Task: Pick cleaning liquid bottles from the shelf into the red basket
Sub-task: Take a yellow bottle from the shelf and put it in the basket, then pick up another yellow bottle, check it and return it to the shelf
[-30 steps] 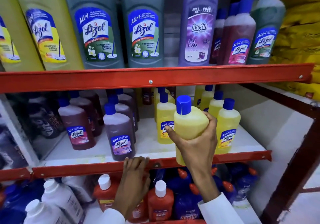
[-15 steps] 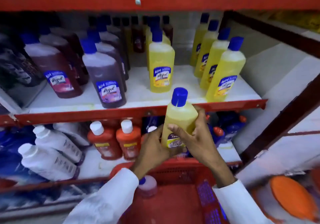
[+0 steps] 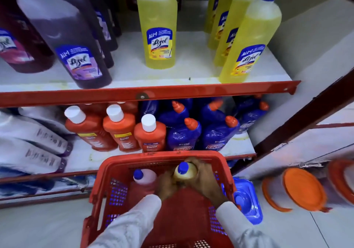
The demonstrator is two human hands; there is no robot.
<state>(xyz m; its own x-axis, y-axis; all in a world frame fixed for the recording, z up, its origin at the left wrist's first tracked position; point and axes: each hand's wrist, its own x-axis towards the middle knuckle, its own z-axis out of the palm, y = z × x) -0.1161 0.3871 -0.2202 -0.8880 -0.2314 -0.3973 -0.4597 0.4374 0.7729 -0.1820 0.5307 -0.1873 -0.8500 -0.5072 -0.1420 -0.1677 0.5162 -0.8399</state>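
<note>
The red basket (image 3: 122, 163) stands on the floor below the shelves. Inside it both hands grip a yellow bottle (image 3: 186, 174) with a blue cap, held upright near the basket's far wall. My left hand (image 3: 166, 187) wraps its near left side and my right hand (image 3: 206, 178) covers its right side. A pink bottle (image 3: 145, 178) with a blue cap stands in the basket just left of the yellow one. More yellow Lizol bottles (image 3: 160, 37) and purple Lizol bottles (image 3: 76, 52) stand on the white shelf (image 3: 191, 69) above.
Orange Bactin bottles (image 3: 118, 129) and blue Bactin bottles (image 3: 183, 134) fill the lower shelf behind the basket. White bottles (image 3: 32, 144) lie at the left. A blue plastic lid (image 3: 246, 200) and orange-lidded containers (image 3: 302, 190) sit on the floor right of the basket.
The yellow bottle came off the middle shelf in my right hand, my left hand joined it, and both lowered it into the red basket. The view tilted down.
</note>
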